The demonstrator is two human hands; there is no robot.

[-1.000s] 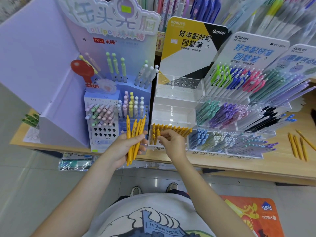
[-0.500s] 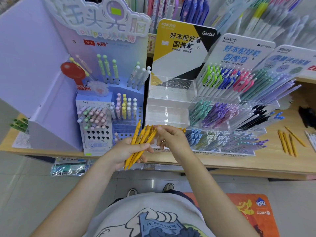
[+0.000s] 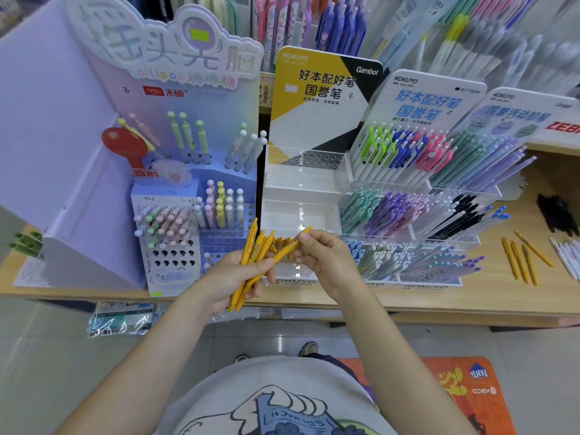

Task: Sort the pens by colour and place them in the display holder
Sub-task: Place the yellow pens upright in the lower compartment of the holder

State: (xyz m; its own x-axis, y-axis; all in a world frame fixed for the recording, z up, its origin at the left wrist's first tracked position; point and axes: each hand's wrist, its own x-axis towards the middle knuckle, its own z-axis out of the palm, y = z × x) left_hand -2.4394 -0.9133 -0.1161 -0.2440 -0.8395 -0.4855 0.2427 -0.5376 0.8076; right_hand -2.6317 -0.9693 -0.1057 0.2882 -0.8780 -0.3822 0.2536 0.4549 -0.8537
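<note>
yellow pens (image 3: 251, 262) gripped in left hand (image 3: 232, 277).

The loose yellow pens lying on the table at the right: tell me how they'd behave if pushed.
The loose yellow pens look slim and round, so they would probably roll across the smooth wooden table. They seem rigid plastic, likely light. They lie apart, so a push may scatter them.
</note>
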